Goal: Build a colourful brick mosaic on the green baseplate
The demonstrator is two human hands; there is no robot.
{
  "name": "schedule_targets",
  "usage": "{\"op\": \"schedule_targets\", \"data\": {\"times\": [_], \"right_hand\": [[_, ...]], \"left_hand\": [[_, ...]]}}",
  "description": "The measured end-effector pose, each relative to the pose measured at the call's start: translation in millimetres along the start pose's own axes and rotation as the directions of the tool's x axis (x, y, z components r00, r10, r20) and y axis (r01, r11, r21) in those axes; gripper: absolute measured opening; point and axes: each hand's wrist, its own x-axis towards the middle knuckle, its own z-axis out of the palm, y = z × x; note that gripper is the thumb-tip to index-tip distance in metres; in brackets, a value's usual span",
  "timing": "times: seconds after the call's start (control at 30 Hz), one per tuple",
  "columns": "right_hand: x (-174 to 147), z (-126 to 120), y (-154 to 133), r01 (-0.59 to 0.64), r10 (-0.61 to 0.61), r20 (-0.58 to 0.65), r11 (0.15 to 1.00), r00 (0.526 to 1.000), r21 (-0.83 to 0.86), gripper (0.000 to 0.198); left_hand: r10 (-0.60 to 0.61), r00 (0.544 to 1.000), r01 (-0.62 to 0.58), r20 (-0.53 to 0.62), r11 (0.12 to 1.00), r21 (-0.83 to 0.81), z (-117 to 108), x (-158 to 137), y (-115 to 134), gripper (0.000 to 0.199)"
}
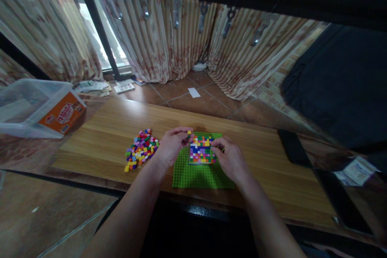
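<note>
A green studded baseplate [193, 179] lies on the wooden board, with a block of many-coloured toy bricks [201, 153] built up on its middle. My left hand [171, 147] is at the upper left corner of that block, finger and thumb pinched on a small yellow toy brick [189, 132]. At the block's right side is my right hand [230, 156], its fingers curled together against the upper right edge. Whatever sits between those fingertips is too small to make out. A loose pile of small coloured bricks [142, 147] lies left of my left hand.
A clear plastic box [33, 125] with an orange label stands at the far left, near some papers [92, 86]. On the right lie a black phone [294, 148], a larger dark flat object [344, 203] and a white packet [358, 171]. Curtains [169, 40] hang beyond the wooden board [99, 141].
</note>
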Motion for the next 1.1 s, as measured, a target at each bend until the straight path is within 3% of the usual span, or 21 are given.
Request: {"op": "schedule_targets", "data": {"times": [0.3, 0.67, 0.9, 1.1], "right_hand": [[3.3, 2.3, 2.9, 0.031, -0.028, -0.036, 0.996, 0.999, 0.081, 0.012], [6.6, 7.5, 14.2, -0.114, 0.136, -0.035, 0.921, 0.990, 0.374, 0.018], [9.7, 12.6, 9.4, -0.301, 0.399, -0.064, 0.777, 0.915, 0.553, 0.031], [8.0, 21.6, 8.5, -0.334, 0.430, -0.024, 0.734, 0.903, 0.592, 0.038]], "left_hand": [[0.006, 1.000, -0.006, 0.008, 1.000, 0.005, -1.9, 0.4, -0.9, 0.014], [0.007, 1.000, -0.007, 0.013, 1.000, -0.002, -3.0, 1.8, -1.9, 0.017], [0.009, 1.000, -0.009, 0.011, 1.000, 0.002, -2.8, 0.8, -1.1, 0.015], [0.011, 1.000, -0.011, 0.023, 1.000, -0.003, -2.9, 0.7, -1.0, 0.013]]}}
